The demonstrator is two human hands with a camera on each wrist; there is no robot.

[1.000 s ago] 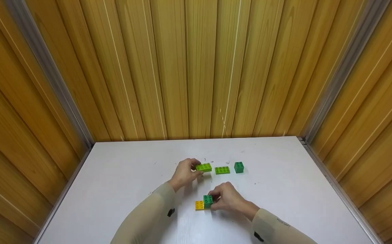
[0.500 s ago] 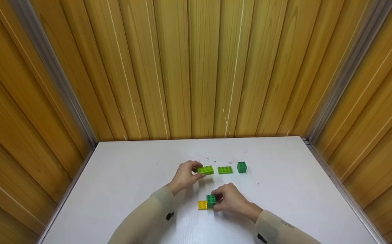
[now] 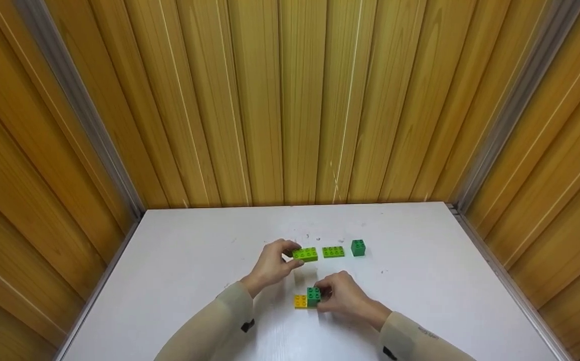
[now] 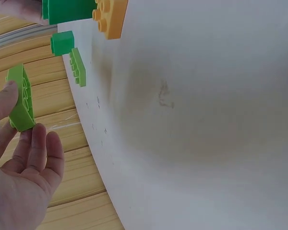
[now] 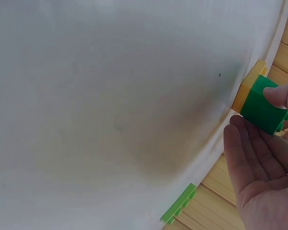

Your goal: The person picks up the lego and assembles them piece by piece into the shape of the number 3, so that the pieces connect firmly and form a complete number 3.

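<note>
A lime-green toy building brick [image 3: 305, 254] with studs on top is pinched between the thumb and fingers of my left hand [image 3: 272, 264]. The left wrist view shows its hollow underside, and a shadow lies below it on the table. Nearer the person, my right hand [image 3: 342, 295] grips a dark green brick [image 3: 313, 297] by its sides. That brick sits on the right part of a flat yellow brick [image 3: 300, 301], whose left studs show bare. In the right wrist view, the thumb presses one side of the green brick [image 5: 260, 106] and the fingertips lie along the other.
A thin lime-green brick [image 3: 333, 251] lies just right of the held lime one. Farther right stands another dark green block [image 3: 358, 247]. The white table [image 3: 194, 250] bears small dark marks and ends at a wood-patterned wall [image 3: 300, 100], with more walls on both sides.
My left hand has brought the lime-green brick slightly toward the person. My right hand keeps its grip on the green brick. The head view has shifted a little.
</note>
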